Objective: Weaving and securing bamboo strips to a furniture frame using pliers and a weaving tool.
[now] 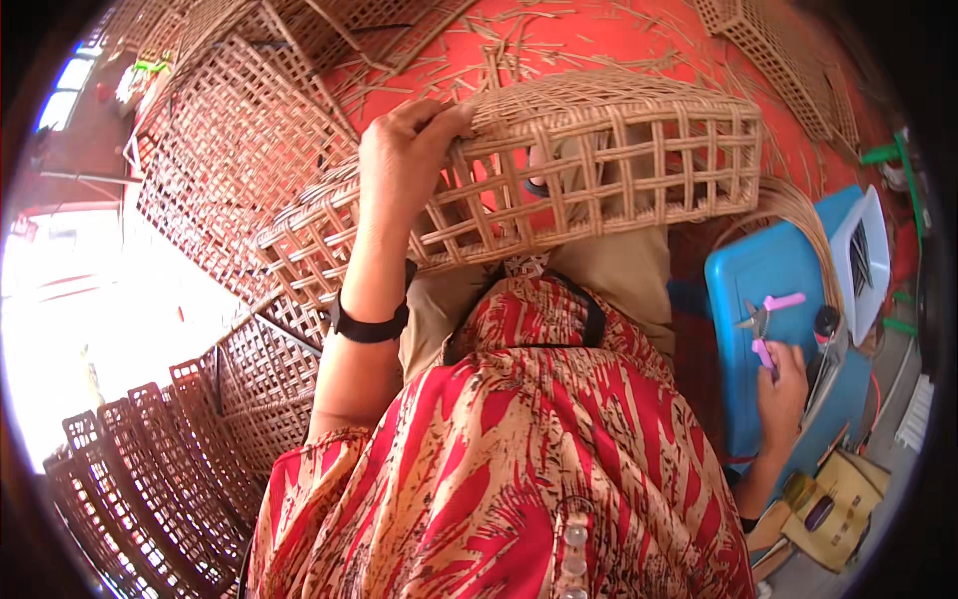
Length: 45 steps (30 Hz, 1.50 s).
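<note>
A long woven rattan basket (589, 180) with an open lattice side rests across my lap, tilted. My left hand (409, 150) is closed over its upper edge, the fingers hooked on the weave near the middle. Over to the right, pink-handled cutting pliers (760, 321) lie spread on a blue plastic surface (733, 399). My right hand (783, 389) has its fingers closed around their lower handle, and the other handle points away to the right.
Large woven panels (239, 160) stand on the left, above a row of dark brown woven pieces (150, 489). Rattan scraps (499, 50) litter the red floor. A pale blue tray (866, 260), a bundle of rattan strands (813, 230) and a yellowish pouch (843, 509) are on the right.
</note>
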### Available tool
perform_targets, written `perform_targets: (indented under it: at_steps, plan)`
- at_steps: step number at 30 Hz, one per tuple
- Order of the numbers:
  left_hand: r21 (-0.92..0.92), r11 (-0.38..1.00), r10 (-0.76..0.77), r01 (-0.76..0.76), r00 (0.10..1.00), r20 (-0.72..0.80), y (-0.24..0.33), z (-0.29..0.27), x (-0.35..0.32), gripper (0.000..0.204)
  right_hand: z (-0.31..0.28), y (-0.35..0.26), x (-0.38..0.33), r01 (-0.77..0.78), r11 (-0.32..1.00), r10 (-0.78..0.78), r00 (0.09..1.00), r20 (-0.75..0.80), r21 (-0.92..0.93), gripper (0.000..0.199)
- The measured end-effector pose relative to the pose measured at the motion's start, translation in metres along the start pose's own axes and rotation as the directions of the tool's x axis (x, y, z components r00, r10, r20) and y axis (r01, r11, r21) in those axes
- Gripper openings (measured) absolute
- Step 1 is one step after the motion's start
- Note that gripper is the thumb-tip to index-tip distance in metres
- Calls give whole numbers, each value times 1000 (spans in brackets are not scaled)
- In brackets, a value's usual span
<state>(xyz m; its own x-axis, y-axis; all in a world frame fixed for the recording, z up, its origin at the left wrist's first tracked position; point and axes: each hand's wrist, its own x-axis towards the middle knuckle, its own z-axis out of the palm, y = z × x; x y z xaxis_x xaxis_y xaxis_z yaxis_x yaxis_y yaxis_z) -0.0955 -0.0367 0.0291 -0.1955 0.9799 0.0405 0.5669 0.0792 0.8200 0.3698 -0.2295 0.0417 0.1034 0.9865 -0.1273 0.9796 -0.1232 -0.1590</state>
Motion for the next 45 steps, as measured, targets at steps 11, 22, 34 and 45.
perform_targets:
  at_steps: [11,22,34,45]
  plan:
    - [62,976,218,-210,960,-176,-24,-26,-6,14,-58,-72,51,17,275,139,989,-57,961,41]
    - [-337,879,409,-336,896,174,-54,-42,-12,21,14,-310,173,-291,104,-479,823,305,951,50]
    - [-169,883,461,-438,877,133,-118,-21,25,25,70,-363,210,-567,288,-539,570,620,772,116]
    - [117,832,554,-542,822,-131,-143,-26,57,44,33,-373,299,817,575,-816,569,107,41,74]
